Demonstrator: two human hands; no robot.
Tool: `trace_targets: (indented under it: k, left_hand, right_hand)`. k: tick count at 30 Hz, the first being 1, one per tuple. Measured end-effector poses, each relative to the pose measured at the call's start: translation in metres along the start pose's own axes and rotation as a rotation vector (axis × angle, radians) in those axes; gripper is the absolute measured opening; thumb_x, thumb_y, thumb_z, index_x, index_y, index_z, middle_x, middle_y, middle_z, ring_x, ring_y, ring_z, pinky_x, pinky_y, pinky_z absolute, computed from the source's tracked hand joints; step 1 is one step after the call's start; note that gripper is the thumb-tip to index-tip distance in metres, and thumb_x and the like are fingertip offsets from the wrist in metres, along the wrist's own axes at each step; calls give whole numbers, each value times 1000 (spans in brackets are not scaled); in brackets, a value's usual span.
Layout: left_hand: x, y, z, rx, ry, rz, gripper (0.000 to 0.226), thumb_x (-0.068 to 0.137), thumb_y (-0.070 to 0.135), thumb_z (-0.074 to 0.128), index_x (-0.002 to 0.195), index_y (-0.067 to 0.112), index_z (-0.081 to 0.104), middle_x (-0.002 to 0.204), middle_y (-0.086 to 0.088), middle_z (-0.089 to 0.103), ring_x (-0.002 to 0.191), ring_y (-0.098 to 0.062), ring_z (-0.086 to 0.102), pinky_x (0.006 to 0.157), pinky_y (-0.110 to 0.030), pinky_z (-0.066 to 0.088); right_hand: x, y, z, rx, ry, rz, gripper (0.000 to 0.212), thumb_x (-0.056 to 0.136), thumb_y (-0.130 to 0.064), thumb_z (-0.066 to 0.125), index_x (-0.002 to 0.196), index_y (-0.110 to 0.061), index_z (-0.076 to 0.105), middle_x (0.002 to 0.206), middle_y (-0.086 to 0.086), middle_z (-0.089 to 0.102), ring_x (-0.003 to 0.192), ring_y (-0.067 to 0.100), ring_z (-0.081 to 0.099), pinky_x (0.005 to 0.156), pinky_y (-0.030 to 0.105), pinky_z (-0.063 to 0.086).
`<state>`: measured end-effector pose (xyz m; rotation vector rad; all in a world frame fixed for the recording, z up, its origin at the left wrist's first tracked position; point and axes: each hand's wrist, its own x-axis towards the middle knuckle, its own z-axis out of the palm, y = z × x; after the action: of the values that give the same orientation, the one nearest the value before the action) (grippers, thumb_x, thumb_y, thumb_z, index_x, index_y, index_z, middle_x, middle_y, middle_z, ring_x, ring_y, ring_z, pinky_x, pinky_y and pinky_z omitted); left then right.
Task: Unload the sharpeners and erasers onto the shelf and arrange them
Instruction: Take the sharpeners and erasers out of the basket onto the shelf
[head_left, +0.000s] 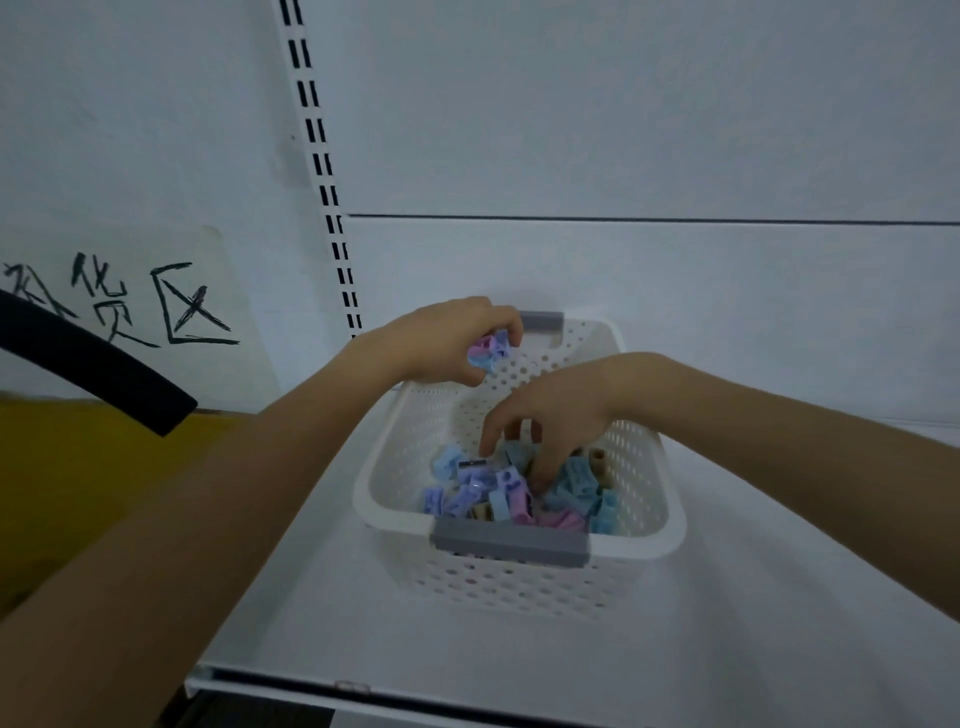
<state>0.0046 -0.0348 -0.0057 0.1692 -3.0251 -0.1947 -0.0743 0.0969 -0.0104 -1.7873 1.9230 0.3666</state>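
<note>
My left grip (447, 338) clutching pink and blue sharpeners (488, 351) over the white basket (363, 499), right grip (550, 421) down in the pile (478, 493) inside, I can't tell if it holds any

L hand (441, 338) is gripping sharpeners (491, 351) above the basket (644, 540); R hand (545, 415) is reaching into the sharpener pile (519, 491) on the shelf (779, 623).
</note>
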Motion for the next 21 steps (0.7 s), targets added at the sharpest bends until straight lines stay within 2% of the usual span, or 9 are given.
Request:
trace_targets:
  k: [5, 9, 13, 16, 21]
  left_hand:
    - [1, -3, 3, -4, 15, 4, 42, 77, 12, 67, 114, 22, 50, 109, -6, 53, 95, -21, 51, 84, -41, 47]
    - [2, -4, 4, -1, 22, 11, 42, 77, 11, 68, 114, 20, 50, 109, -7, 53, 94, -21, 51, 84, -40, 47]
    - [2, -4, 5, -1, 29, 7, 43, 77, 12, 69, 114, 20, 50, 108, -5, 53, 93, -21, 51, 84, -40, 47]
    - [2, -4, 5, -17, 48, 6, 42, 77, 13, 69, 113, 21, 50, 106, -5, 52, 92, -20, 52, 84, -39, 48]
    - [1, -3, 4, -26, 57, 10, 42, 77, 11, 68, 114, 20, 50, 100, 0, 46, 92, -21, 51, 79, -35, 46]
  right_hand:
    - [4, 0, 4, 37, 88, -31, 39, 82, -25, 64, 119, -30, 53, 121, 0, 53, 101, 16, 50, 92, 31, 46]
    - [1, -2, 3, 141, 33, -53, 49, 82, -22, 64, 127, -32, 48, 129, -2, 47, 112, 17, 49, 98, 36, 45]
    - [3, -1, 4, 188, -29, -50, 54, 82, -29, 64, 129, -39, 41, 136, -5, 41, 120, 17, 44, 102, 37, 42]
    - [6, -2, 4, 246, -12, -46, 45, 78, -35, 70, 117, -39, 48, 131, -5, 46, 114, 18, 48, 97, 39, 47]
    - [3, -2, 4, 241, 17, -10, 37, 78, -30, 69, 110, -33, 51, 118, -4, 52, 105, 18, 54, 92, 34, 50]
